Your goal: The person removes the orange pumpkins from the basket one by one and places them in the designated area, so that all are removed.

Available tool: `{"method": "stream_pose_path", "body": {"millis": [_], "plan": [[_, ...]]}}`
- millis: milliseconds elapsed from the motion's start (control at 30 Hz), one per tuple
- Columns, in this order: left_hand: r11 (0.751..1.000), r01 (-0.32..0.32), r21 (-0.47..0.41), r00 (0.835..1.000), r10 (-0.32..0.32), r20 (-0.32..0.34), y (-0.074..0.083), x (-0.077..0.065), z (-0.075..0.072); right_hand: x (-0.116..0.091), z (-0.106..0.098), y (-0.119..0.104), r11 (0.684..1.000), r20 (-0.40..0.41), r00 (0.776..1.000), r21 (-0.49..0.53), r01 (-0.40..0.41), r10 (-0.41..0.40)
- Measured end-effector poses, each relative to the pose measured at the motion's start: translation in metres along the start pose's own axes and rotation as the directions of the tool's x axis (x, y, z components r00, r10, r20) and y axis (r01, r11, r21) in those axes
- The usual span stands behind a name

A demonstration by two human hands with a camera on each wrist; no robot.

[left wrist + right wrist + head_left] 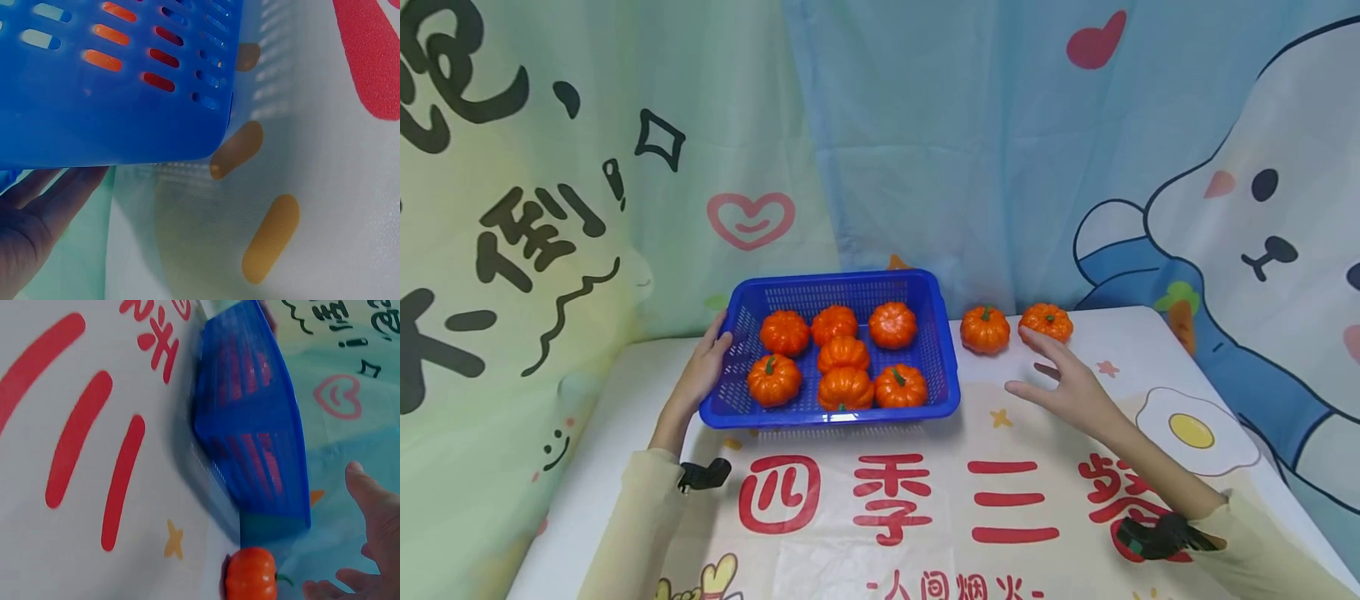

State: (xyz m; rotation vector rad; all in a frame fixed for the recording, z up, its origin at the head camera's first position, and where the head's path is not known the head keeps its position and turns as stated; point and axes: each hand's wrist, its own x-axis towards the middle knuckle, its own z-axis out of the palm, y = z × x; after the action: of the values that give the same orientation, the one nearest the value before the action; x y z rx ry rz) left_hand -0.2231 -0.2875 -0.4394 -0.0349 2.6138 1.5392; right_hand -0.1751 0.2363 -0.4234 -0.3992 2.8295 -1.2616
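A blue plastic basket (831,419) with slotted walls holds several small orange pumpkins (774,380). My left hand (702,371) is at its left side, fingers extended along the outer wall; in the left wrist view these fingers (69,194) look straight, their tips hidden behind the basket. To the right of the basket, two more pumpkins sit on the table: one near the basket (985,330), the other farther right (1046,322). My right hand (1071,392) hovers just in front of that farther one, fingers spread and holding nothing. The right wrist view shows the thumb apart from the fingers.
The white table (1097,333) has a cloth printed with red characters, stars and a fried egg (1195,431). Directly behind the basket hangs a printed curtain (910,167) with a heart and a cartoon animal. It continues down the left side.
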Motion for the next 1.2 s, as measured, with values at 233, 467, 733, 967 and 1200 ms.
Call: {"method": "stream_pose_path", "body": {"millis": [233,467,733,967,1200], "plan": [[1.0,-0.009,0.0,1.0,0.009,-0.001,0.001,-0.001,0.001,-0.008,0.007,-0.01,1.0,0.04,0.999,0.017,0.0,-0.001],[1.0,-0.015,0.006,1.0,0.015,-0.007,0.001,-0.004,0.002,-0.007,0.018,-0.019,0.998,0.082,0.996,0.057,0.029,-0.034],[1.0,-0.014,0.003,1.0,0.014,-0.005,0.0,-0.001,0.001,0.002,0.033,-0.039,0.991,0.119,0.988,0.101,0.09,-0.102],[1.0,-0.015,0.007,1.0,0.015,-0.008,-0.001,-0.001,0.001,0.025,0.045,-0.068,0.987,0.17,0.975,0.096,0.129,-0.144],[1.0,-0.008,0.011,1.0,0.008,-0.007,0.002,-0.002,0.0,0.088,0.067,-0.103,0.985,0.267,0.948,0.02,0.174,-0.173]]}}
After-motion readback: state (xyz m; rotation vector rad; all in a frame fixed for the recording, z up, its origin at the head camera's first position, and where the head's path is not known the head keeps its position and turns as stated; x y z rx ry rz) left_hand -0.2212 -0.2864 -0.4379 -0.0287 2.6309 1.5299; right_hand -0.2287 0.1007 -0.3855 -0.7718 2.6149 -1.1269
